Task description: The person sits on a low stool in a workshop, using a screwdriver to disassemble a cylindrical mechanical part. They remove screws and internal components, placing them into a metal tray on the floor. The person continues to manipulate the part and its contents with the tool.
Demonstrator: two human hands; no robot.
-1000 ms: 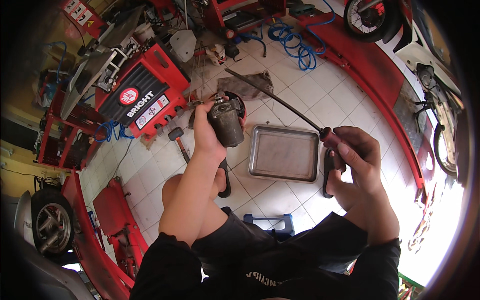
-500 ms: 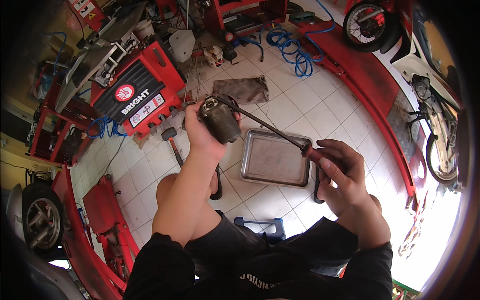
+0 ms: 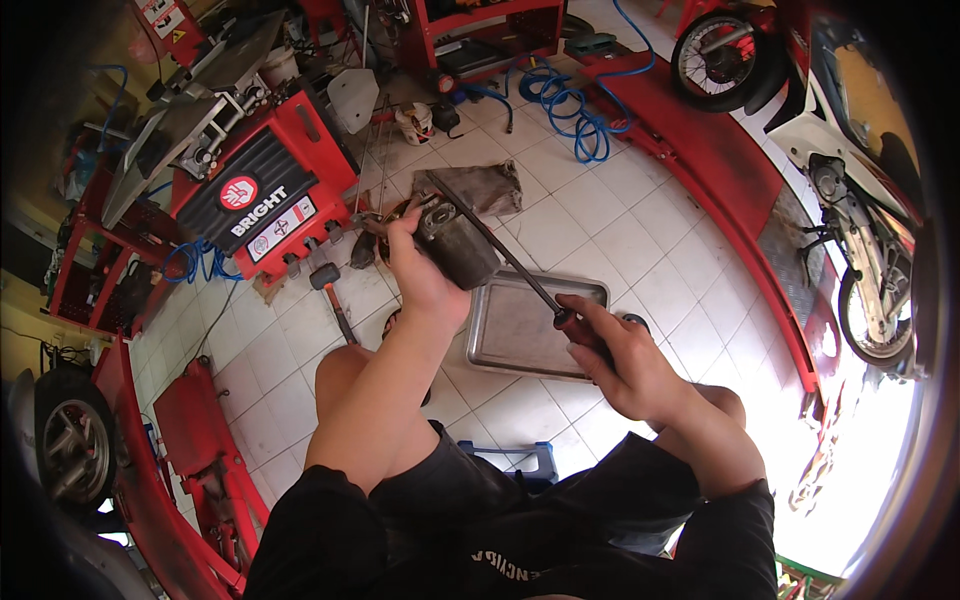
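One dark, dull metal cylinder [image 3: 466,256] shows in the head view, raised above the white tiled floor [image 3: 640,235] and gripped by the left hand [image 3: 430,284], curled round its side. The right hand [image 3: 628,368] is closed on the red handle of a long screwdriver with a dark metal shaft [image 3: 516,266]. That shaft slants past the cylinder; whether they touch, I cannot tell. Beneath lies a shallow rectangular silver metal tray [image 3: 515,335].

The cylinder [image 3: 460,255] is grey, the tool handle [image 3: 574,328] red.
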